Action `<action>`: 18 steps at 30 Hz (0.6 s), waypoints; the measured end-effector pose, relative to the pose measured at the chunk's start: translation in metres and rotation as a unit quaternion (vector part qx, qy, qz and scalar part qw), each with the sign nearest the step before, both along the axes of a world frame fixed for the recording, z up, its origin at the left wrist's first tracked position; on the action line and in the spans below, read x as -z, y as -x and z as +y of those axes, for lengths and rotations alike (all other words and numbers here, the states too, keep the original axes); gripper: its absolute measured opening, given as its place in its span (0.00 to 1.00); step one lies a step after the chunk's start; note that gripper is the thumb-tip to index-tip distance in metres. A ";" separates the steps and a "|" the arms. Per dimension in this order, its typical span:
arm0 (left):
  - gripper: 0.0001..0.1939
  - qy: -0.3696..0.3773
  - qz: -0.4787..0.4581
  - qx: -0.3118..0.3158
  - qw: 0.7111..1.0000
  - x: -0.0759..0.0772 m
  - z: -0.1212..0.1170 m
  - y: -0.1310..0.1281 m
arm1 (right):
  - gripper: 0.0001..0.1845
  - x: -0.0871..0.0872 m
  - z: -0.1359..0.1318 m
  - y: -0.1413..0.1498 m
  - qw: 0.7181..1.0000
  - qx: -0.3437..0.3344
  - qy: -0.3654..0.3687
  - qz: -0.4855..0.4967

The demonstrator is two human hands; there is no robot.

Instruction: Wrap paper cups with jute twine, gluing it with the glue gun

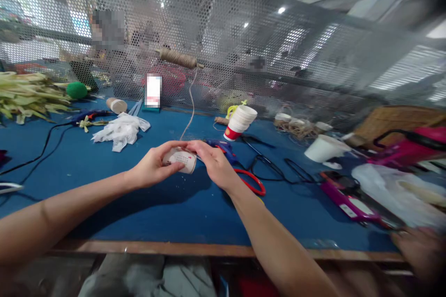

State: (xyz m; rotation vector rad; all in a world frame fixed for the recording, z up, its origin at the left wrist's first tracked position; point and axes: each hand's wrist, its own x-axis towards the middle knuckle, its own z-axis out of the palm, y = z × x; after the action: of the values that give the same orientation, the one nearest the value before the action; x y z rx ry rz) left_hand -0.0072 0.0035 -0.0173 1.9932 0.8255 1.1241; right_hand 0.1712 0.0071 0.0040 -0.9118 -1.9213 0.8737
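Just above the blue tabletop, my left hand point(153, 167) grips a white printed paper cup point(181, 159) lying on its side, thumb across the near face. My right hand point(214, 162) is closed at the cup's far upper side, with its fingertips where the twine comes in; exactly what they pinch is partly hidden. From a twine spool point(177, 58) mounted on the mesh panel, a strand of twine point(192, 97) hangs down to the cup between both hands. Beyond my right hand lies a blue glue gun point(226, 149), partly covered.
Stacked paper cups point(240, 122) stand behind my right hand. Red-handled scissors point(252, 182) and black cables point(268, 167) lie to the right. A white plastic bag point(121, 129), a twine-wrapped cup point(116, 106) and another glue gun point(91, 115) are left. A person's hand point(420, 246) shows at right.
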 end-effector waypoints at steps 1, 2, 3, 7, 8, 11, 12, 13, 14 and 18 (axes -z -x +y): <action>0.22 0.002 0.001 -0.004 1.000 0.000 0.000 0.000 | 0.18 0.000 0.000 0.000 1.000 -0.001 -0.021 -0.009; 0.22 0.006 0.002 -0.009 1.000 -0.001 0.000 0.000 | 0.18 0.001 0.001 0.000 0.999 -0.001 -0.049 -0.024; 0.23 0.012 0.004 -0.013 1.000 -0.001 0.001 0.000 | 0.18 0.000 0.001 0.000 0.996 0.001 -0.081 -0.046; 0.22 0.038 0.009 -0.021 0.999 -0.002 0.001 -0.001 | 0.17 0.000 -0.001 0.001 0.975 0.005 -0.181 -0.131; 0.22 0.044 0.008 -0.020 0.999 -0.002 0.000 -0.002 | 0.17 0.000 -0.002 0.002 0.972 0.005 -0.190 -0.139; 0.21 0.062 -0.001 -0.023 0.998 -0.001 0.000 -0.003 | 0.16 0.001 -0.004 0.004 0.977 0.021 -0.167 -0.133; 0.20 0.068 -0.002 -0.024 0.997 0.000 0.000 -0.003 | 0.16 0.000 -0.005 0.004 0.981 0.030 -0.145 -0.124; 0.20 0.073 -0.001 -0.024 0.997 0.001 0.000 -0.002 | 0.16 -0.001 -0.005 0.003 0.985 0.039 -0.123 -0.114; 0.20 0.075 0.004 -0.026 0.997 0.001 0.000 -0.002 | 0.17 -0.004 -0.004 0.001 0.988 0.051 -0.103 -0.101; 0.19 0.045 0.038 -0.034 0.998 0.001 -0.002 -0.001 | 0.16 -0.018 0.014 -0.022 0.982 0.160 -0.070 -0.074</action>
State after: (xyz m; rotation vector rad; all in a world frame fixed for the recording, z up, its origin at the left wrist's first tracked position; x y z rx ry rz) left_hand -0.0063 0.0018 -0.0179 1.9568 0.9733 1.0360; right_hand 0.1934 0.0211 0.0224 -1.1859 -1.8637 0.4883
